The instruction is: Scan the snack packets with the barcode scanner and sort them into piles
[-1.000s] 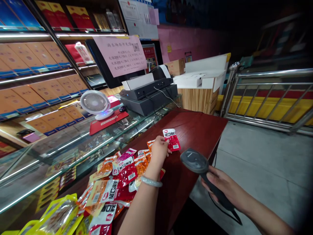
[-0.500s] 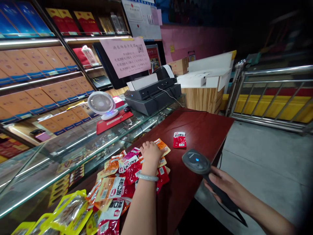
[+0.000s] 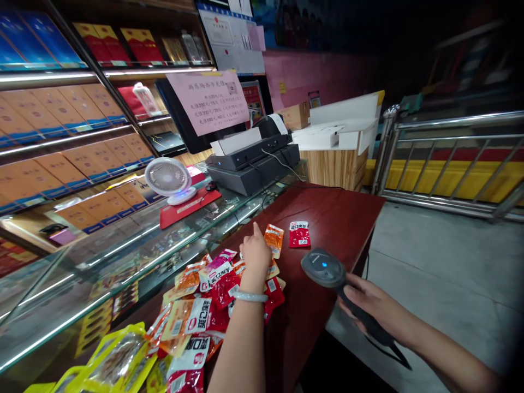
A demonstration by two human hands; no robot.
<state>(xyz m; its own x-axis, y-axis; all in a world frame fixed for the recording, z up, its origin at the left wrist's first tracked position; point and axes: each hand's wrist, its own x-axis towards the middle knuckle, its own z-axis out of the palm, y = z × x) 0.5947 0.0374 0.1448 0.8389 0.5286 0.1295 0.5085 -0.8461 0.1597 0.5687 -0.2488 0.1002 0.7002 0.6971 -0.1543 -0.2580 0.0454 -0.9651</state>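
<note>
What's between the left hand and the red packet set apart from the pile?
In the head view, an orange packet lies between the left hand and that red packet.

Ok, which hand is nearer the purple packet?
Left. The left hand is just right of the purple packet; the right hand, holding the scanner, is farther right, past the edge of the table.

Fan (image 3: 167,176) and till (image 3: 256,170) on glass counter (image 3: 88,265)

White fan on a red mat (image 3: 184,213); black mouse (image 3: 210,186) near the mat's far right corner. Till at the counter's far end, before a monitor (image 3: 172,123) with pink sign (image 3: 208,103). Orange boxes (image 3: 61,112) in rows along the wall shelves (image 3: 41,78). Cardboard box (image 3: 295,117) near the white-topped counter's (image 3: 327,169) left edge; metal railing (image 3: 454,124) to the right.
</note>
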